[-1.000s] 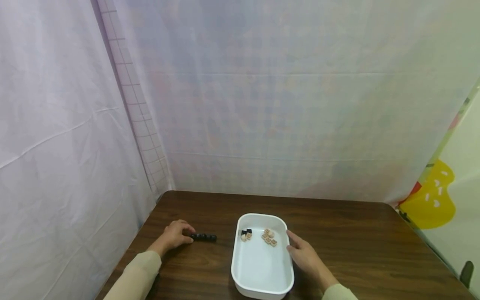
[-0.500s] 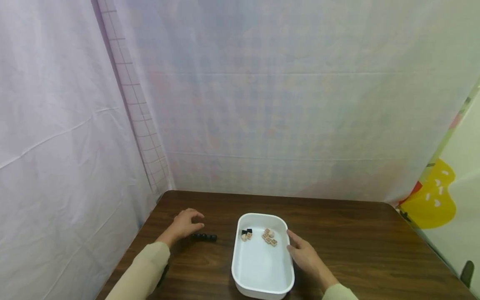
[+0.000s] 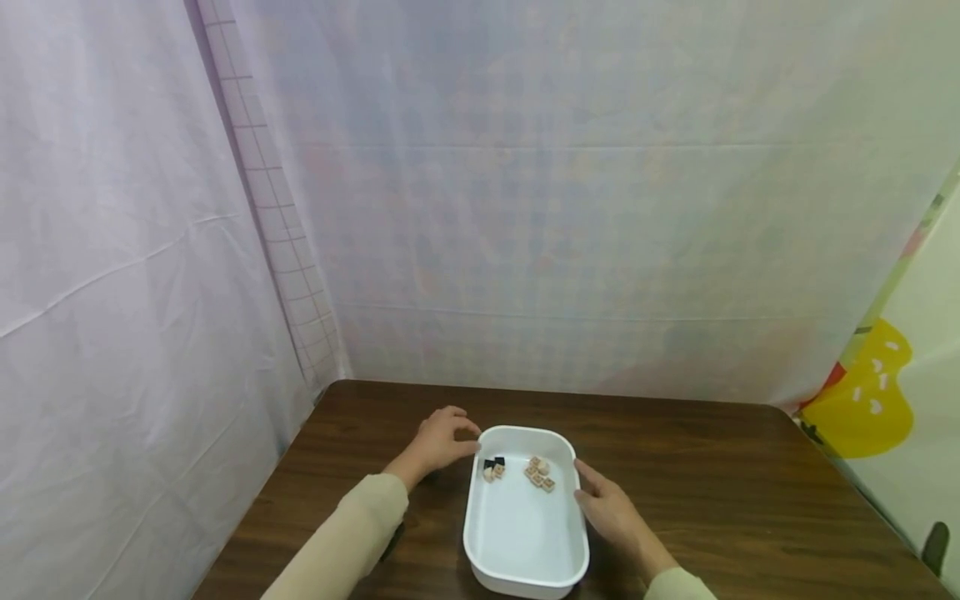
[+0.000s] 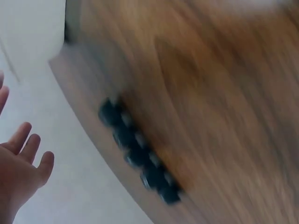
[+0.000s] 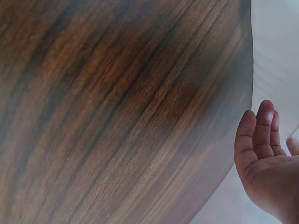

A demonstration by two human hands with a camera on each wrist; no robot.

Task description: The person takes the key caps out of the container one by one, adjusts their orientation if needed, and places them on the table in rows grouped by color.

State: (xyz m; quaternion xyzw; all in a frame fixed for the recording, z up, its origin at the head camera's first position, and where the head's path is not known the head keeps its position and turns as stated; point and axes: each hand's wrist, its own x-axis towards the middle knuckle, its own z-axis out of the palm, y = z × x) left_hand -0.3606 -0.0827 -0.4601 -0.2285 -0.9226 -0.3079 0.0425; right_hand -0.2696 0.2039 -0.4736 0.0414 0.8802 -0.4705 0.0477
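Note:
In the head view a white rectangular tub (image 3: 525, 533) stands on the brown table, holding small tan square pieces (image 3: 538, 475) and, at its left wall, black pieces (image 3: 493, 462) with a few tan ones. My left hand (image 3: 442, 440) is at the tub's far left corner, fingertips right at the rim, fingers loosely bent and spread. Nothing shows in its grasp. My right hand (image 3: 609, 506) rests against the right wall, its fingers fairly straight. A straight row of black knobby pieces (image 4: 138, 151) lies on the wood in the left wrist view; the left arm hides it in the head view.
The dark wood-grain table (image 3: 705, 483) spreads on both sides of the tub. White cloth curtains (image 3: 562, 208) hang behind it and at the left. A yellow patterned shape (image 3: 862, 400) shows at the right.
My left hand has let go of the row of black pieces, lifted off and moved right to the tub's far left corner. The right hand and tub have stayed in place.

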